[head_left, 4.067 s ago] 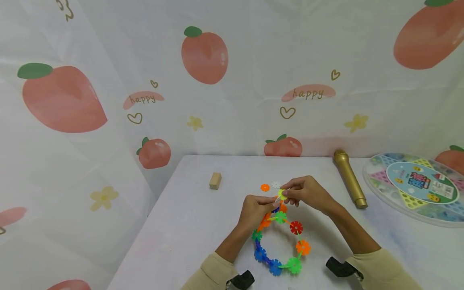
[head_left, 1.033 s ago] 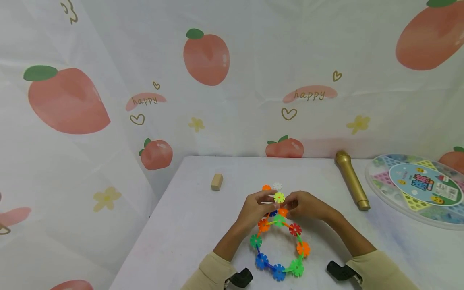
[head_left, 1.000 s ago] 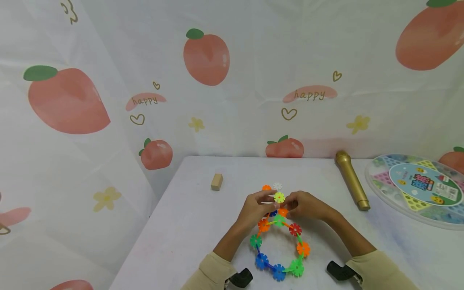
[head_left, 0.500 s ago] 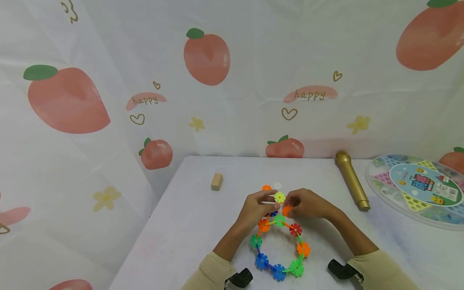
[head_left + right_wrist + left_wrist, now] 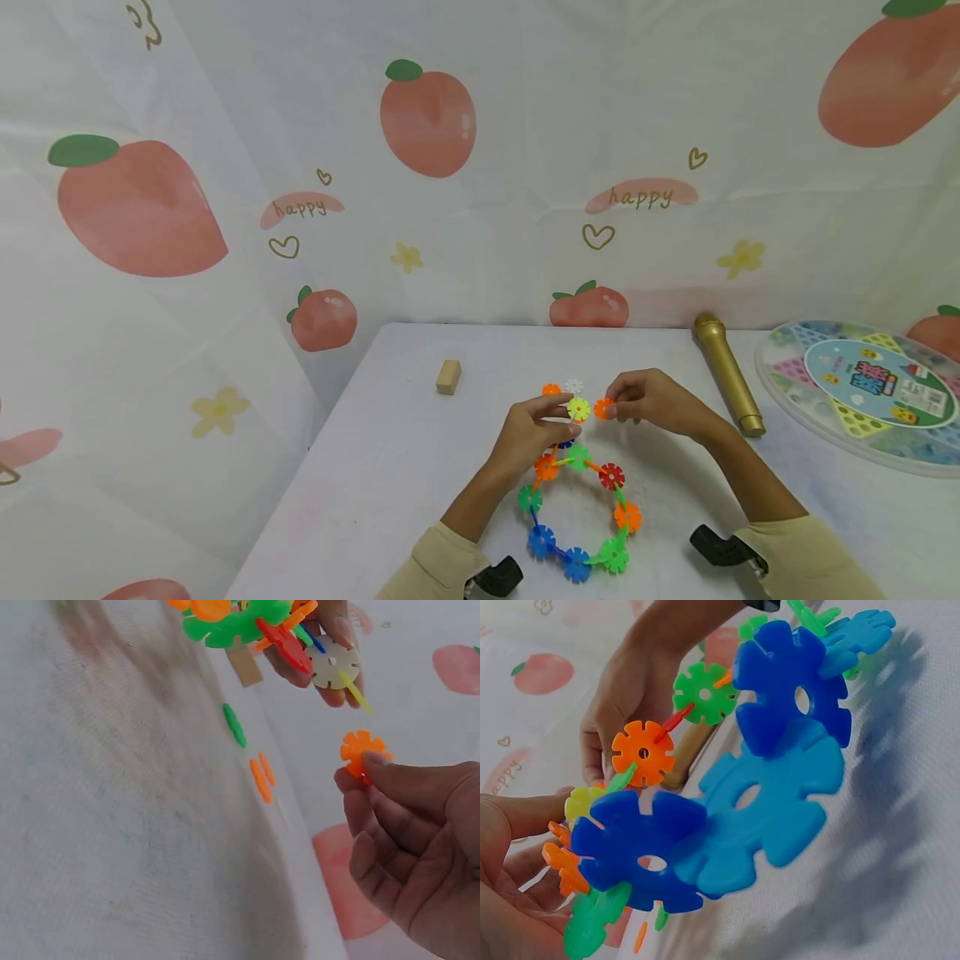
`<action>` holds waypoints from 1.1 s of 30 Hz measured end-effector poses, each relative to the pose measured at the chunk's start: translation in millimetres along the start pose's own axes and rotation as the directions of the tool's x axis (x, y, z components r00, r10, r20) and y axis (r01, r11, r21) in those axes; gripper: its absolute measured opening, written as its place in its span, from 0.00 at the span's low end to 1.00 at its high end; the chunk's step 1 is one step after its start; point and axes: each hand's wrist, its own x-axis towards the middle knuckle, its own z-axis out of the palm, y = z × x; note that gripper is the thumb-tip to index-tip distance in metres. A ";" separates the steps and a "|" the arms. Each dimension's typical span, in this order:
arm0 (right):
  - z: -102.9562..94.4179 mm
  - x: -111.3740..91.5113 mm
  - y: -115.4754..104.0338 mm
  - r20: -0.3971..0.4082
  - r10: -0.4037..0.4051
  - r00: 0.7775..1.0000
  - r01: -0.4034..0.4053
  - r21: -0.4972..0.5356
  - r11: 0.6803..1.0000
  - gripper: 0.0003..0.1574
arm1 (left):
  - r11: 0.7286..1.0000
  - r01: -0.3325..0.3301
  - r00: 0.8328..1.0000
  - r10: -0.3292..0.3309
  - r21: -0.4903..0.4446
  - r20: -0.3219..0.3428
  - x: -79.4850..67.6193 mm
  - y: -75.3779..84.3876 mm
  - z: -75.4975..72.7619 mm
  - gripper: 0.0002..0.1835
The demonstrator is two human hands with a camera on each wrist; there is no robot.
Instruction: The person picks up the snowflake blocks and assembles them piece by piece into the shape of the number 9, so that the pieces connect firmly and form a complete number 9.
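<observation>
Slotted plastic snowflake discs are joined edge to edge into a colourful ring [image 5: 542,542], which reaches up to my left hand [image 5: 528,433] in the head view. My left fingers grip its far end, where a white disc [image 5: 334,664] shows in the right wrist view. A yellow disc [image 5: 578,409] sticks up from that white one. To its right, my right hand [image 5: 656,404] pinches a loose orange disc [image 5: 603,408] between thumb and index finger. The orange disc is apart from the yellow one. Large blue discs [image 5: 795,690] hide part of my left fingers in the left wrist view.
Behind my hands lie a loose orange disc [image 5: 551,389] and a clear-white disc [image 5: 573,386]; a green disc [image 5: 234,725] shows too. A wooden block [image 5: 448,377] stands back left. At right lie a gold microphone [image 5: 726,375] and a round board-game case [image 5: 862,392].
The yellow disc, earlier between my right fingers, now sits on the chain's end. My right hand went down, took the orange disc and lifted it up and right. My left hand stayed nearly still.
</observation>
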 end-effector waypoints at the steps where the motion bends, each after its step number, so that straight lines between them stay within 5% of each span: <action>1: -0.8 -0.3 -0.3 -0.001 -0.004 1.000 0.004 0.008 1.000 0.06 | 1.000 -0.002 1.000 0.002 0.002 -0.002 0.2 -0.1 0.3 0.25; 33: 8.7 -6.6 -13.8 -0.121 -0.103 0.987 0.108 0.040 0.993 0.03 | 0.998 0.003 1.000 -0.004 -0.059 -0.021 -1.8 0.3 0.7 0.22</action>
